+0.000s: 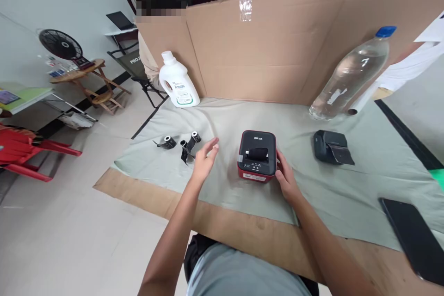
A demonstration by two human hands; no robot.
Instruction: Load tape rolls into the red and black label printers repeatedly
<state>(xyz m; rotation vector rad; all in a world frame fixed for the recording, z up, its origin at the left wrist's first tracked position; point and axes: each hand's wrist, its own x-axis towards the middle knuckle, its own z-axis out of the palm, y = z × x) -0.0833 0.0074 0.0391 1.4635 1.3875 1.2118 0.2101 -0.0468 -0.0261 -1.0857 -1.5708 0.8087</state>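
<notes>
A small red-and-black label printer [257, 141] sits on the cloth in front of me, with a dark strip curling out of the slot in its top. My right hand [287, 178] holds the printer's right side, thumb by the front corner and fingers along the side. To the left of the printer, my left hand [204, 159] is raised with fingers apart and nothing in it. Just beyond that hand lie small rolls of black tape or label strip, one roll [169, 142] by itself and others [190, 143] close together with loose ends.
A second dark device [332, 146] with a strip sticking out lies to the right. A phone [412, 236] rests near the front right edge. A white jug [178, 81] and a tilted water bottle [354, 74] stand before a cardboard screen [256, 55]. Other people are partly visible behind it.
</notes>
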